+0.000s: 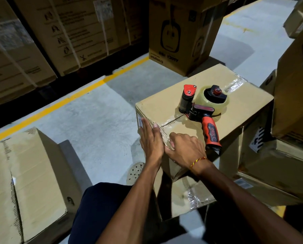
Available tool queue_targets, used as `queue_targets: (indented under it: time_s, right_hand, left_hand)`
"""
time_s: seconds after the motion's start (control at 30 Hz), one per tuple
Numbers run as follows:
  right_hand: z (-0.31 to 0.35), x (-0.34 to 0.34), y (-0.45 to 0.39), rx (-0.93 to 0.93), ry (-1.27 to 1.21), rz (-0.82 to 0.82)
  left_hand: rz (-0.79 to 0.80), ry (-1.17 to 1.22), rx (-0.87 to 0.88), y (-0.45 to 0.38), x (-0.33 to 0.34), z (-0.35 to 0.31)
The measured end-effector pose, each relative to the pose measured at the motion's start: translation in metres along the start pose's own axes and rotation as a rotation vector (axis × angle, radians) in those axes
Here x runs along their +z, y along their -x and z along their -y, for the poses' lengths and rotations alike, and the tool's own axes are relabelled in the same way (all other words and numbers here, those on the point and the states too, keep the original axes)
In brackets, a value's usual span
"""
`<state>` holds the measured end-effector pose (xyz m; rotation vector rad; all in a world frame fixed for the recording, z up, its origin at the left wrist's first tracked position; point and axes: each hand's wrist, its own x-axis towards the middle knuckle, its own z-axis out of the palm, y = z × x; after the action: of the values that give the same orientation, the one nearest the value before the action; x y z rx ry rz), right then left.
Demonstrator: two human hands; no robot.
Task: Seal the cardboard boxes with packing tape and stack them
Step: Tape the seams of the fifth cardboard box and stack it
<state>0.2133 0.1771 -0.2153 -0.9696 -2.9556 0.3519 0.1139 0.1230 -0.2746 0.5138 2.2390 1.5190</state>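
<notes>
Where left hand presses box, tape end hidden.

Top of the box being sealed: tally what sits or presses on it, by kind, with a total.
Tape dispenser: 1, lying on its side on the box
Hands: 2, left hand flat on the near side, right hand pressing the tape at the near edge
Total: 3

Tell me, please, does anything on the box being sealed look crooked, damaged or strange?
Nothing serious. The clear tape is wrinkled at the near corner of the box, where both hands press it down. The tape dispenser lies on its side on top, handle overhanging the edge.
</notes>
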Motion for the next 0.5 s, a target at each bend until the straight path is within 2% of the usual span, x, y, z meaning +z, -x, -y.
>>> queue_targets:
  time_s: [0.23,0.33,0.5]
  right_hand:
    - [-0.006,-0.001,0.001,-0.025,-0.052,0.008]
    - [-0.007,0.002,0.002,-0.042,-0.039,-0.012]
    - [-0.009,0.004,0.001,-0.114,0.066,-0.028]
  left_hand:
    - [0.029,-0.201,0.022,-0.058,-0.021,-0.004]
    - [0.026,-0.112,0.039,-0.085,-0.033,-0.001]
    - [0.013,-0.042,-0.087,-0.122,-0.039,-0.011]
